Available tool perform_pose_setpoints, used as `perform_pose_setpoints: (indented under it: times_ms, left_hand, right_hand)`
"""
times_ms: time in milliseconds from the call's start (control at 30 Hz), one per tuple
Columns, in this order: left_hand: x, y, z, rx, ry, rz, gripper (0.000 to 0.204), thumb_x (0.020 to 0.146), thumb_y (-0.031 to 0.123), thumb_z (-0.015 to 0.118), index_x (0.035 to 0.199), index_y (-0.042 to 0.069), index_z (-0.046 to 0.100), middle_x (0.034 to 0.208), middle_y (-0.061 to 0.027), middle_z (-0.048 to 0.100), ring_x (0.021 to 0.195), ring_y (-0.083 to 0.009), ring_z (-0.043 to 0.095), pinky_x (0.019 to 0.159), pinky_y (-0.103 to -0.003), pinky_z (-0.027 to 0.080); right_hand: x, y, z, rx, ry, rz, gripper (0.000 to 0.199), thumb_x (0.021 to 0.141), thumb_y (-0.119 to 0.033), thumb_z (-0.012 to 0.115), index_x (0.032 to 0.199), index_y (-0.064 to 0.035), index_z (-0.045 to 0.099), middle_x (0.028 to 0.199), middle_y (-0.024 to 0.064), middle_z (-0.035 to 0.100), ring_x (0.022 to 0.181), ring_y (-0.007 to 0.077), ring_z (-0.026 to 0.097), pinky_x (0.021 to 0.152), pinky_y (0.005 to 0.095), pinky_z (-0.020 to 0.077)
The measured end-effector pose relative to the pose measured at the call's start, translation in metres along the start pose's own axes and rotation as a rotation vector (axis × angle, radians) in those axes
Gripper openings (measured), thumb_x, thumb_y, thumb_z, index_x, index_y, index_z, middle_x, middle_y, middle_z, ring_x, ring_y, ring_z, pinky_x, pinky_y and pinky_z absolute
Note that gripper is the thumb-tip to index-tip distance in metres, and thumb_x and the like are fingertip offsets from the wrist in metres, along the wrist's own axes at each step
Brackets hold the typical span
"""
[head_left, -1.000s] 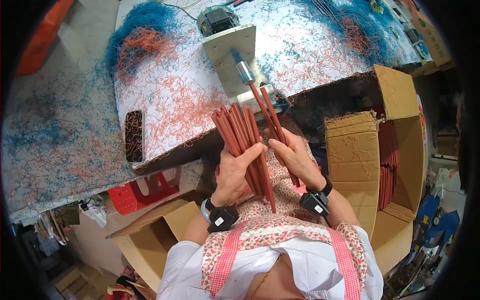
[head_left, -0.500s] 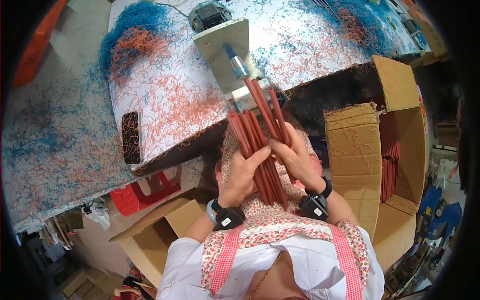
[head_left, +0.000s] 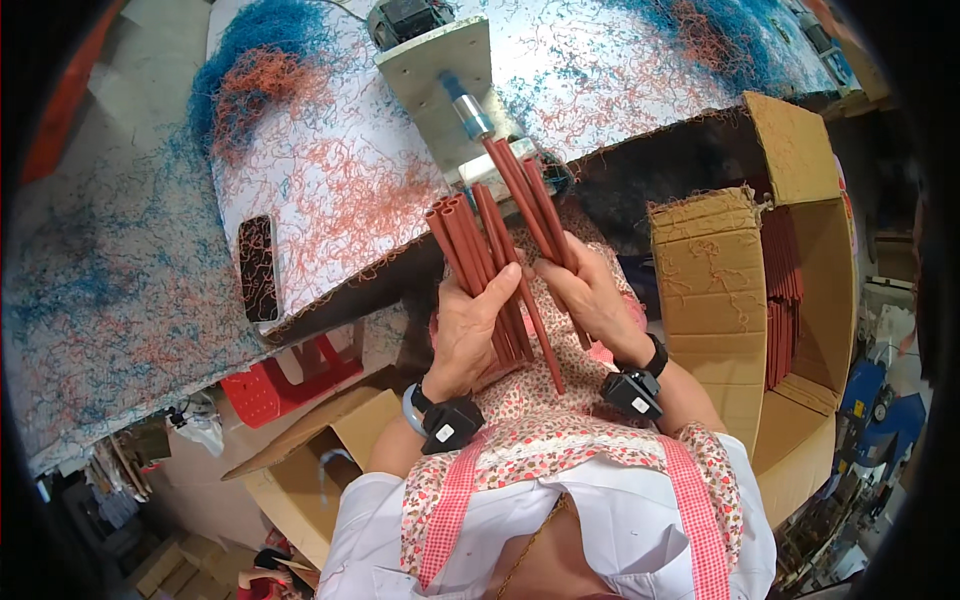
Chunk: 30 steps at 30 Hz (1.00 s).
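Has a dark phone lying at the left of the desk, among curled blue and orange shreds, with a red plastic piece and an open cardboard box below. Wears a black wrist device behind the left hand. Curls that hand around a bundle of red-brown tubes, with thumb laid across the front and fingers mostly hidden behind; cannot tell how each finger presses. Holds the bundle over the lap of a flowered apron, leaning toward the upper left, with one tube slanting down to the right, lower than the rest. Brings a metal chuck into line between bundle and right hand. Pinches a few tubes between right thumb and bent fingers, just beside the left hand, with upper ends pointing toward the chuck; cannot tell whether the nearest tip touches. Shows at far right a second cardboard box, open, with stacked tubes inside.
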<state>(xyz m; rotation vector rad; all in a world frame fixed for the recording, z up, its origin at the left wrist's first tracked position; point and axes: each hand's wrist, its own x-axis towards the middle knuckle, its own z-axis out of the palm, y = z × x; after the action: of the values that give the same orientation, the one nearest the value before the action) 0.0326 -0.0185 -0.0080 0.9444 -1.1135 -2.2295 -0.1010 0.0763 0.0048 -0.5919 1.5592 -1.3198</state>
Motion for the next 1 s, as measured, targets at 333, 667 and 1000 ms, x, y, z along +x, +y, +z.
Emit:
perform_pose_setpoints:
  times_ms: [333, 667, 1000]
  left_hand:
    - [0.011, 0.010, 0.026, 0.046, -0.034, 0.059, 0.022, 0.097, 0.019, 0.057, 0.112, 0.003, 0.059, 0.096, -0.0048, 0.065, 0.084, -0.0103, 0.061, 0.074, -0.027, 0.050]
    - [-0.003, 0.003, 0.006, 0.066, 0.034, 0.022, 0.022, 0.091, 0.015, 0.066, 0.107, 0.000, 0.062, 0.091, -0.0053, 0.066, 0.080, -0.0115, 0.062, 0.072, -0.026, 0.051]
    - [0.000, 0.015, 0.011, 0.003, 0.037, 0.015, 0.023, 0.089, 0.011, 0.068, 0.107, 0.000, 0.063, 0.092, -0.0093, 0.068, 0.081, -0.0163, 0.066, 0.073, -0.029, 0.055]
  right_hand:
    - [-0.026, 0.009, 0.013, 0.161, 0.118, -0.080, 0.032, 0.090, -0.010, 0.060, 0.120, -0.0009, 0.053, 0.077, -0.0004, 0.056, 0.062, 0.0058, 0.053, 0.054, 0.0209, 0.0429]
    - [-0.017, -0.006, 0.003, 0.062, 0.076, -0.036, 0.030, 0.090, -0.010, 0.057, 0.119, -0.0014, 0.058, 0.077, -0.0016, 0.056, 0.062, 0.0041, 0.046, 0.053, 0.0228, 0.0386]
    - [0.003, 0.000, -0.001, 0.071, 0.054, -0.035, 0.019, 0.088, -0.010, 0.059, 0.105, -0.0019, 0.057, 0.068, -0.0024, 0.053, 0.058, 0.0050, 0.048, 0.051, 0.0229, 0.0398]
